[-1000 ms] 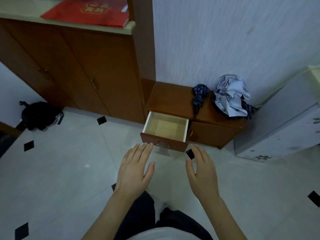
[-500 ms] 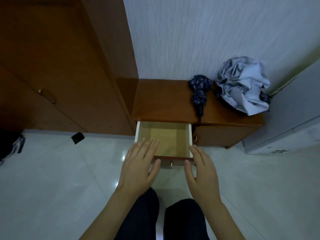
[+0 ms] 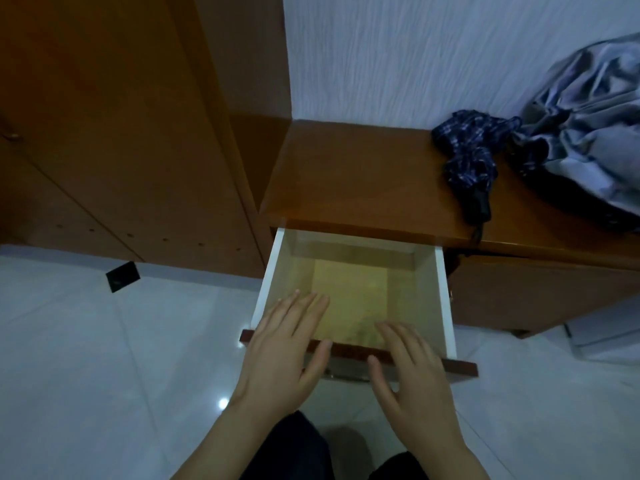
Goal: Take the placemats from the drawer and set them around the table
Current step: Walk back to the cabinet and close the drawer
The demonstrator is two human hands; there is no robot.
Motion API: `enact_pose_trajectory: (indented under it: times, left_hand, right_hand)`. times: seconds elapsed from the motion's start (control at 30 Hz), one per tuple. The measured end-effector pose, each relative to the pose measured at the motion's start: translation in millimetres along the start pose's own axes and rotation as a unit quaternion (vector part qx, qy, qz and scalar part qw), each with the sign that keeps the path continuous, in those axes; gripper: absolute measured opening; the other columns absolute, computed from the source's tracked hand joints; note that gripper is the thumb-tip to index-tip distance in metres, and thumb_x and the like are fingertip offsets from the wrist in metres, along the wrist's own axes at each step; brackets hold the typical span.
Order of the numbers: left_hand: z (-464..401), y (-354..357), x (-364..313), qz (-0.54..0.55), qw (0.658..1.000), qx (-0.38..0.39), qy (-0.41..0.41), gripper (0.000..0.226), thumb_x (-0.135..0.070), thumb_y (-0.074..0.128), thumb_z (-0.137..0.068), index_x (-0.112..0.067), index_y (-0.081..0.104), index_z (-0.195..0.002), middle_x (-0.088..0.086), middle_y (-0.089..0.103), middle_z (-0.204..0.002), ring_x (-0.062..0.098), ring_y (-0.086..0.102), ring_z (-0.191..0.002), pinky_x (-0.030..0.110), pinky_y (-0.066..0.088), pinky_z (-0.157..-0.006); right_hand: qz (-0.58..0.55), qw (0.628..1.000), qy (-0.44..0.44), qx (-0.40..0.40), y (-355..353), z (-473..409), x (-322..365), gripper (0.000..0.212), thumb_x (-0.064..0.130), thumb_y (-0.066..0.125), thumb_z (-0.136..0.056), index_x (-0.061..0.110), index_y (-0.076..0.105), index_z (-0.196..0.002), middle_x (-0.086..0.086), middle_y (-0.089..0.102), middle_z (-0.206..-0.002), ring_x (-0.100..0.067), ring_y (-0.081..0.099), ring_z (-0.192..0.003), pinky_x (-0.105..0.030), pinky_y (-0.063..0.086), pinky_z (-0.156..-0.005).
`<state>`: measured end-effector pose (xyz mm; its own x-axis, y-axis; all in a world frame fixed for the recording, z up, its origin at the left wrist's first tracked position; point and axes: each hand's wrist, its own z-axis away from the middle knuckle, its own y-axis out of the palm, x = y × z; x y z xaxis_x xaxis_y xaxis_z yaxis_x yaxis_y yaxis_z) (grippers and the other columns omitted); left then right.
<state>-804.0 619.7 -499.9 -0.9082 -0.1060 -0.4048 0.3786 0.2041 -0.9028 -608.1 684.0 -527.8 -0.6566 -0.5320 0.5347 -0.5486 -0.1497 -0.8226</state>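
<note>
Both hands, left [image 3: 282,344] and right [image 3: 412,372], are spread flat, holding nothing, over the open drawer's [image 3: 445,299] near edge; the yellowish placemats [image 3: 349,299] lie just beyond, below the fingertips.

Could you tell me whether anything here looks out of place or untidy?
A crumpled grey cloth is heaped on the low cabinet beside a folded dark umbrella. The open drawer looks orderly.

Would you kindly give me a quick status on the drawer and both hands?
Left hand and right hand open, flat over the drawer front. Drawer pulled out; yellowish sheet lies on its floor. Nothing blocks the reach.
</note>
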Motion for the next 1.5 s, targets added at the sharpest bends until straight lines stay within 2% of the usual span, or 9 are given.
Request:
enact_pose_trajectory:
  times: [0.2, 0.3, 0.5, 0.67, 0.83, 0.97, 1.17, 1.37, 1.5]
  left_hand:
    - [-86, 24, 28, -0.063, 0.994, -0.032, 0.079, 0.061, -0.050, 0.034, -0.096, -0.023, 0.029, -0.150, -0.005, 0.032, -0.154, 0.014, 0.024, -0.143, 0.032, 0.020, -0.117]
    - [-138, 34, 38, -0.096, 0.993, -0.025, 0.069, 0.064, -0.050, 0.037, -0.097, -0.026, 0.017, -0.153, -0.005, 0.017, -0.159, 0.014, 0.012, -0.147, 0.030, 0.006, -0.117]
    - [-192, 58, 61, -0.149, 0.988, 0.042, 0.028, 0.068, -0.053, 0.032, -0.097, -0.024, 0.008, -0.154, 0.004, 0.003, -0.162, 0.020, 0.000, -0.148, 0.034, 0.002, -0.119]
    - [-195, 62, 64, -0.163, 0.985, 0.041, 0.036, 0.071, -0.057, 0.031, -0.096, -0.025, 0.007, -0.154, 0.004, 0.004, -0.162, 0.020, 0.001, -0.148, 0.035, 0.002, -0.120]
    - [-194, 61, 62, -0.160, 0.986, 0.034, 0.036, 0.070, -0.059, 0.028, -0.096, -0.024, 0.009, -0.154, 0.004, 0.005, -0.161, 0.021, 0.003, -0.148, 0.036, 0.004, -0.119]
    - [-195, 61, 63, -0.162, 0.985, 0.033, 0.038, 0.070, -0.060, 0.027, -0.096, -0.024, 0.011, -0.154, 0.004, 0.007, -0.161, 0.021, 0.005, -0.148, 0.036, 0.006, -0.119]
    - [-194, 62, 61, -0.158, 0.986, 0.025, 0.038, 0.070, -0.060, 0.027, -0.096, -0.023, 0.013, -0.154, 0.006, 0.010, -0.161, 0.022, 0.007, -0.148, 0.036, 0.006, -0.119]
    - [-194, 62, 61, -0.158, 0.986, 0.024, 0.041, 0.069, -0.060, 0.027, -0.096, -0.024, 0.013, -0.154, 0.004, 0.010, -0.161, 0.021, 0.007, -0.148, 0.035, 0.006, -0.118]
    - [-194, 61, 63, -0.152, 0.987, 0.023, 0.049, 0.073, -0.064, 0.028, -0.094, -0.025, 0.012, -0.154, 0.003, 0.009, -0.161, 0.021, 0.006, -0.148, 0.036, 0.006, -0.119]
  right_hand:
    - [0.040, 0.994, -0.085, -0.054, 55, -7, -42, 0.052, 0.055, 0.046, -0.092, 0.023, 0.057, -0.131, 0.006, 0.060, -0.127, -0.018, 0.055, -0.120, -0.037, 0.050, -0.091]
    - [0.056, 0.991, -0.102, -0.069, 68, -10, -55, 0.055, 0.059, 0.050, -0.088, 0.025, 0.057, -0.130, 0.006, 0.061, -0.126, -0.018, 0.058, -0.116, -0.036, 0.052, -0.088]
    - [0.075, 0.989, -0.102, -0.079, 76, -11, -59, 0.056, 0.061, 0.048, -0.088, 0.025, 0.055, -0.131, 0.007, 0.062, -0.126, -0.012, 0.054, -0.117, -0.034, 0.047, -0.094]
    - [0.074, 0.992, -0.083, -0.063, 76, -16, -57, 0.059, 0.061, 0.045, -0.090, 0.026, 0.048, -0.137, 0.008, 0.058, -0.132, -0.012, 0.049, -0.125, -0.040, 0.046, -0.102]
    - [0.040, 0.998, -0.046, -0.033, 73, -29, -58, 0.074, 0.071, 0.036, -0.089, 0.040, 0.010, -0.152, 0.014, 0.018, -0.158, -0.002, 0.004, -0.147, -0.034, 0.015, -0.116]
    - [0.047, 0.998, -0.042, -0.019, 73, -42, -59, 0.080, 0.075, 0.028, -0.087, 0.037, -0.002, -0.151, 0.015, 0.004, -0.160, 0.002, -0.011, -0.146, -0.031, 0.001, -0.119]
    - [0.062, 0.997, -0.043, -0.028, 71, -71, -63, 0.088, 0.071, 0.035, -0.088, 0.027, -0.003, -0.153, 0.013, -0.003, -0.160, -0.002, -0.013, -0.146, -0.027, -0.007, -0.118]
    - [0.039, 0.998, -0.032, -0.034, 68, -109, -70, 0.095, 0.066, 0.048, -0.086, 0.023, -0.002, -0.155, 0.008, 0.000, -0.162, -0.007, -0.009, -0.148, -0.033, 0.003, -0.122]
    - [0.036, 0.997, -0.037, -0.052, 68, -132, -73, 0.097, 0.064, 0.053, -0.086, 0.021, 0.000, -0.155, 0.006, 0.003, -0.163, -0.005, -0.011, -0.146, -0.028, 0.000, -0.118]
